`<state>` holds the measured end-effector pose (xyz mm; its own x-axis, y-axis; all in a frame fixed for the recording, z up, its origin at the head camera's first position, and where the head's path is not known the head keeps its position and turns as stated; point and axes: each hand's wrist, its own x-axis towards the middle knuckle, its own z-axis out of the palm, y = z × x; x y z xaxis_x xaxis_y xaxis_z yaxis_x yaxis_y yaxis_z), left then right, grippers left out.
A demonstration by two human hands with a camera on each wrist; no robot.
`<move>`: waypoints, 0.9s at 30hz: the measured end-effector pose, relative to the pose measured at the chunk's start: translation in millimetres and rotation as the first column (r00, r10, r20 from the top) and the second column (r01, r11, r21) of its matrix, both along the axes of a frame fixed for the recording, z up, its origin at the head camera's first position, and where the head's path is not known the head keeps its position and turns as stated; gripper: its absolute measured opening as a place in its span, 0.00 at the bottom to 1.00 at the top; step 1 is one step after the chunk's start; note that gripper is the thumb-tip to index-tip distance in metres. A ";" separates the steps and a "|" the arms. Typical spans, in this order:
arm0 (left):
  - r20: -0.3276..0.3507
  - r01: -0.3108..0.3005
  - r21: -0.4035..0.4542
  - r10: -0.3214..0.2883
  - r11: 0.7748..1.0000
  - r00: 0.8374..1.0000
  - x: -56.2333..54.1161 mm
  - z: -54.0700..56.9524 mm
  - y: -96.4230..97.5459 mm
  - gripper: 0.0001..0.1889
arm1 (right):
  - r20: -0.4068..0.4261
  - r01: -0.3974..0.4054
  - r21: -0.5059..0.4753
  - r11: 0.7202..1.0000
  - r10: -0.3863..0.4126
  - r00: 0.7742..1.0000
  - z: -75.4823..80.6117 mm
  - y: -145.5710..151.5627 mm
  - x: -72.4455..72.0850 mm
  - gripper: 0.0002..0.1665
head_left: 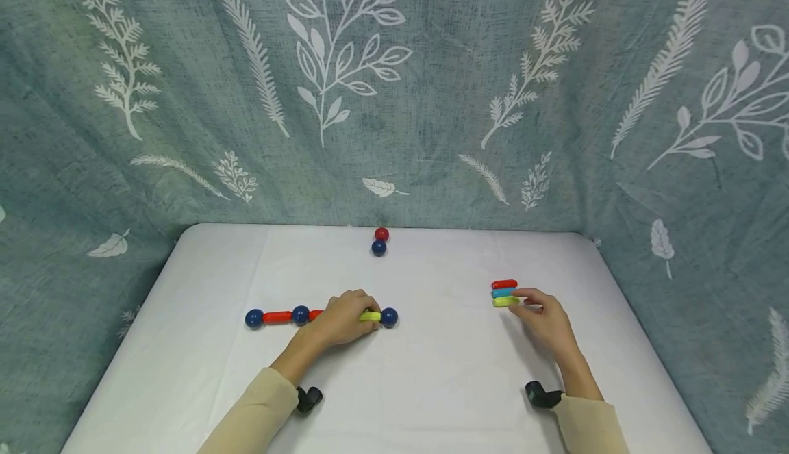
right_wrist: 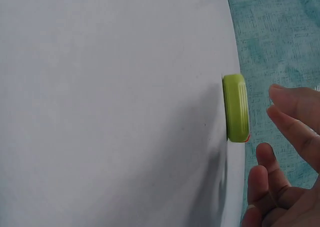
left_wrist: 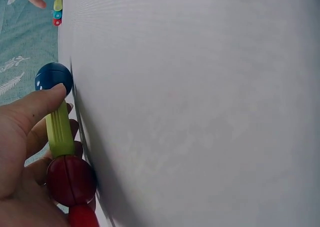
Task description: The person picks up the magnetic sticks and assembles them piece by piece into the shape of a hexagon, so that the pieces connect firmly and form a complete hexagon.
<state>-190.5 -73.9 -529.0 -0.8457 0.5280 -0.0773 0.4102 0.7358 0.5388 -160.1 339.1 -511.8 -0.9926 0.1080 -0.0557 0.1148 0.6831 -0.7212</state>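
A row of balls and rods lies on the left half of the table: blue balls [head_left: 300, 315], red rods [head_left: 277, 317], a dark red ball [left_wrist: 71, 180] and a yellow-green rod [left_wrist: 60, 129] ending in a blue ball [left_wrist: 54, 79]. My left hand [head_left: 346, 318] holds this row near its right end, thumb at the end ball and fingers curled round the yellow-green rod. On the right, my right hand [head_left: 545, 320] hovers beside three loose rods: red [head_left: 505, 284], light blue [head_left: 503, 293] and yellow-green [right_wrist: 236, 108]. Its thumb and fingers are apart, holding nothing.
At the table's back edge a red ball [head_left: 381, 234] sits against a blue ball [head_left: 379, 248]. A green leaf-patterned cloth [head_left: 431, 98] hangs right behind the white table [head_left: 431, 385]. Black wrist cameras [head_left: 542, 395] sit below both hands.
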 end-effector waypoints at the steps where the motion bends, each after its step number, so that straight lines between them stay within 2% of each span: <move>1: 0.000 0.000 0.001 0.000 1.000 1.000 -0.1 0.2 -0.1 0.13 | 0.004 0.000 -0.008 1.000 0.000 1.000 -1.0 1.6 -1.6 0.24; 11: 0.011 -0.007 0.005 0.007 1.000 1.000 1.1 2.3 0.1 0.12 | 0.062 0.011 -0.003 1.000 -0.011 0.998 -7.4 6.3 -9.6 0.22; 27: 0.018 -0.010 0.014 0.009 1.000 1.000 1.1 3.3 -1.3 0.13 | 0.097 -0.003 0.039 0.999 -0.001 0.995 -16.1 7.1 -14.8 0.19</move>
